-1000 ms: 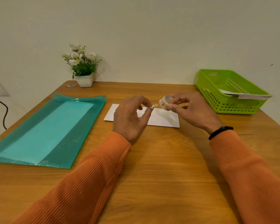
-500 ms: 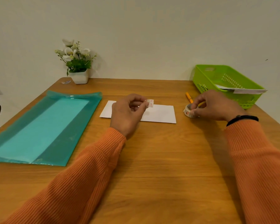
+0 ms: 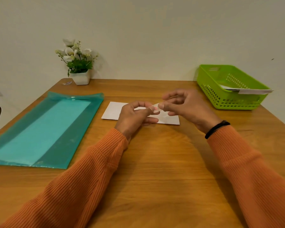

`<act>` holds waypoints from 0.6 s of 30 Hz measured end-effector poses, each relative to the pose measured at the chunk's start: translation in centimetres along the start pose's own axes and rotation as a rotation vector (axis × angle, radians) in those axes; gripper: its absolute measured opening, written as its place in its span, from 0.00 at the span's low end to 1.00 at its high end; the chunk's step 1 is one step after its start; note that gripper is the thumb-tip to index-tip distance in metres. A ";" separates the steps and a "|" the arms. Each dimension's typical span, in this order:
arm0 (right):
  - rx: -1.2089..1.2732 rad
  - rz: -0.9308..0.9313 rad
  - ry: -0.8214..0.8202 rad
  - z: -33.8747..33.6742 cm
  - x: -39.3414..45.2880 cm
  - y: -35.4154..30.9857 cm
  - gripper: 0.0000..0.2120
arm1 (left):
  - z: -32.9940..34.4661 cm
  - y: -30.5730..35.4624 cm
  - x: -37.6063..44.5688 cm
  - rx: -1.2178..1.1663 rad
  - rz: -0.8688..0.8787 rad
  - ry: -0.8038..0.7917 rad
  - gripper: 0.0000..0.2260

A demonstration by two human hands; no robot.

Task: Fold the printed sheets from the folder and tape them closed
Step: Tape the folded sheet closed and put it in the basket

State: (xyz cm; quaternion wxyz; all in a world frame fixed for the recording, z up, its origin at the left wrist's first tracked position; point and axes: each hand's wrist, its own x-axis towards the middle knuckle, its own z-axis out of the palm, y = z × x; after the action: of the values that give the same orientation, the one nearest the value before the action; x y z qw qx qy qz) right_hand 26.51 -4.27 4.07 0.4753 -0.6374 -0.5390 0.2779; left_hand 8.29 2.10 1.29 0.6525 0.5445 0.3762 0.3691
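Head view: we see a teal folder (image 3: 44, 129) holding a sheet, then our left hand (image 3: 135, 118) and right hand (image 3: 186, 106) pinching a tape piece (image 3: 155, 108) over the folded sheet (image 3: 113, 111), then a green basket (image 3: 229, 96) containing folded papers (image 3: 252, 91).

Teal folder (image 3: 44, 129), lime basket (image 3: 229, 94) — white folded sheet (image 3: 115, 111), orange sleeves (image 3: 92, 170)

A white folded sheet (image 3: 113, 111) lies flat on the table, its long side running left to right, partly hidden behind the hands. A small tape piece (image 3: 155, 108) with a toothed edge hangs just above it, pinched at both ends. The teal folder (image 3: 44, 129) lies flat to the left, well apart, a pale sheet showing through it.
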 end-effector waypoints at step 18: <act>-0.108 0.098 0.145 -4.0 0.9 1.1 0.07 | -1.4 -0.4 0.8 1.159 0.278 -0.040 0.33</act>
State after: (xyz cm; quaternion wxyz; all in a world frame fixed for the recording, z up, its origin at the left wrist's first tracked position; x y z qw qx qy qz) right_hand 30.74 -4.64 4.77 0.4639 -0.7062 -0.4856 0.2243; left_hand 7.48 3.37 0.65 0.2016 0.8628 0.4291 0.1754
